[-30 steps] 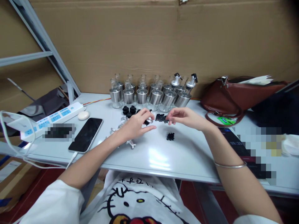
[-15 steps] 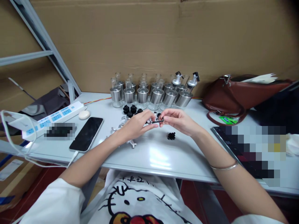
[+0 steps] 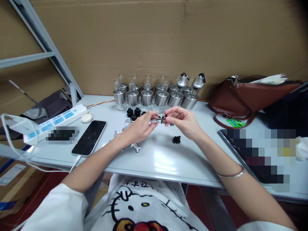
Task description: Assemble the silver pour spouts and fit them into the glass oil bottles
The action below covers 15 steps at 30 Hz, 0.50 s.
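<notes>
Pinched in my left hand (image 3: 141,127) is a slim silver pourer spout (image 3: 153,121), pointing right. My right hand (image 3: 186,123) holds a small black part (image 3: 166,117) between thumb and fingertips at the spout's dark end; whether the two are joined I cannot tell. Under and beside my left hand lie several loose silver spouts (image 3: 135,147), partly covered by it. Black ribbed stoppers (image 3: 137,112) stand just beyond that hand. A cluster of small black pieces (image 3: 176,139) sits below my right hand. More small dark pieces lie behind my fingers, partly hidden.
Glass bottles with metal sleeves (image 3: 146,97) stand in rows at the back; two carry pourers (image 3: 199,83). Left are a phone (image 3: 89,138), a round white case (image 3: 87,118) and a power strip (image 3: 57,121). Right are a brown bag (image 3: 255,96) and a partly blurred tablet-like device (image 3: 234,147).
My right hand has risen slightly and shifted a little left. The spout between my hands has turned, and its silver part shows more. The things on the table have stayed put.
</notes>
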Motion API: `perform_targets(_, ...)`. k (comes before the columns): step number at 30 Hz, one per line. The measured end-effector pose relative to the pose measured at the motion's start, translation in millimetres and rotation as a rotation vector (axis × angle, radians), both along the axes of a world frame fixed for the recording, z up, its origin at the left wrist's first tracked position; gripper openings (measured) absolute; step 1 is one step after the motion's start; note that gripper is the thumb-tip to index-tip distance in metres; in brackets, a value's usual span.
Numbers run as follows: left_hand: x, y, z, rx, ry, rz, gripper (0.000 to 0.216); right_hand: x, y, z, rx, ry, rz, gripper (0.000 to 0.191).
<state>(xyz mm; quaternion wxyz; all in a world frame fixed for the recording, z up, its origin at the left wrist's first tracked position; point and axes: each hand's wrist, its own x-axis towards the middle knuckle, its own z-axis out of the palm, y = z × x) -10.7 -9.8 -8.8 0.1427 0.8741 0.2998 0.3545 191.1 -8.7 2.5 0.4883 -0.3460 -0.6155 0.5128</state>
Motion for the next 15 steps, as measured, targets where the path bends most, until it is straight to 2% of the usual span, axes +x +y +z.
perform_targets(6,-1.2,-1.8,2.5,-0.112,-0.008,-0.017,0.044,-0.4,-3.1,2.8,0.016,-0.105,0.022,0.028)
perform_targets(15,0.0,-1.7,3.6,-0.152,0.019,-0.034,0.034,-3.1,-3.5,-1.9,0.035,-0.146,0.015,0.027)
